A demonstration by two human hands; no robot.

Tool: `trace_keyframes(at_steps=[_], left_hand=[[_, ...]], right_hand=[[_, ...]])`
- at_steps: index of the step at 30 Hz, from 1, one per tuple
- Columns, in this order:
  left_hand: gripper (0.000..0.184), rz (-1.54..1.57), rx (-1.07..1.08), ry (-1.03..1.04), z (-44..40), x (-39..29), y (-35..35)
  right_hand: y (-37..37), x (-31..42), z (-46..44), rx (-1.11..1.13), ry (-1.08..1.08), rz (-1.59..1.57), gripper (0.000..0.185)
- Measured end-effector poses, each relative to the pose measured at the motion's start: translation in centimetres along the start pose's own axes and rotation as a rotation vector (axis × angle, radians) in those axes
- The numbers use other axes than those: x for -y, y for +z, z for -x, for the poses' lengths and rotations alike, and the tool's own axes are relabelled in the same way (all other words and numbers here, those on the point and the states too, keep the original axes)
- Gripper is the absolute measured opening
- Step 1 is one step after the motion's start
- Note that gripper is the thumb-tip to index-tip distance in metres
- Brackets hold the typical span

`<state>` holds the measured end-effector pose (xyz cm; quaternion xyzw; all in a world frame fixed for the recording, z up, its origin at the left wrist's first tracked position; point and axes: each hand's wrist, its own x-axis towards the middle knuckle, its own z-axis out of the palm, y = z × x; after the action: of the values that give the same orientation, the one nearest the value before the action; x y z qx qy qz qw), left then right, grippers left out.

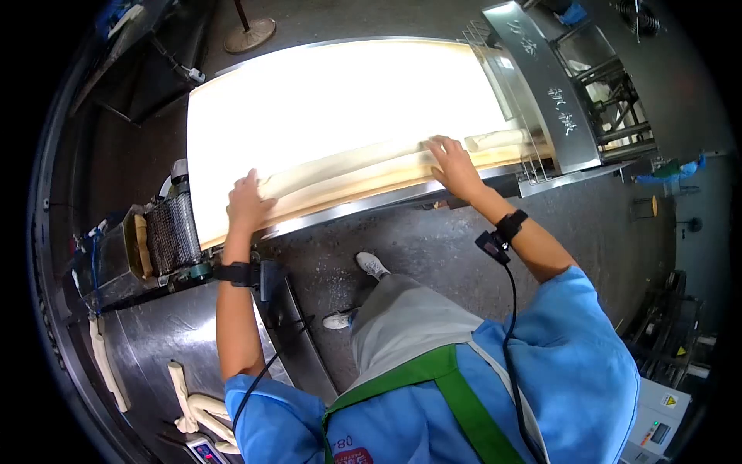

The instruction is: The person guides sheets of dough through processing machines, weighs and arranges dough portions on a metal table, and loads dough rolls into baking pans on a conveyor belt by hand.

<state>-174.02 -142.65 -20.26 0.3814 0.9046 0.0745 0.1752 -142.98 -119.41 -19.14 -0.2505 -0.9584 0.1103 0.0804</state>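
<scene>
A long pale dough rope (340,165) lies along the near side of the brightly lit work board (325,93). At its left end rests my left hand (246,207), thumb apart from the fingers, touching the dough or the board just beside it. My right hand (456,168) is over the rope's right end with its fingers spread and lowered onto it. Neither hand is wrapped around the dough. Just right of my right hand, a second, shorter dough piece (495,140) reaches toward the metal machine housing (545,89).
A chain-mesh roller (174,232) sits left of the board. On the steel table (154,325) at lower left are a dough strip (107,363), more twisted dough (205,410) and a small device with a display (205,450). A round stand base (250,35) is beyond the board.
</scene>
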Motion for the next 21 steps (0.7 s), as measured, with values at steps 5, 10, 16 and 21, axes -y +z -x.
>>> trace_keyframes(at_steps=[5, 10, 16, 21], left_hand=[[0.048, 0.337, 0.010, 0.152, 0.7, 5.4, 0.2], [0.042, 0.184, -0.532, 0.308, 6.0, 2.0, -2.8], [0.047, 0.601, -0.446, 0.302, 10.6, -1.7, -6.6], [0.044, 0.617, -0.419, 0.222, 16.6, 0.6, -8.2]], right_hand=[[3.1, -1.0, -4.1, -0.084, -0.169, 0.122, 0.043], [5.9, 1.0, -7.5, 0.154, -0.044, -0.093, 0.040], [5.1, 4.3, -8.8, 0.113, -0.102, -0.185, 0.037], [2.6, 9.5, -9.6, 0.222, -0.358, -0.198, 0.038]])
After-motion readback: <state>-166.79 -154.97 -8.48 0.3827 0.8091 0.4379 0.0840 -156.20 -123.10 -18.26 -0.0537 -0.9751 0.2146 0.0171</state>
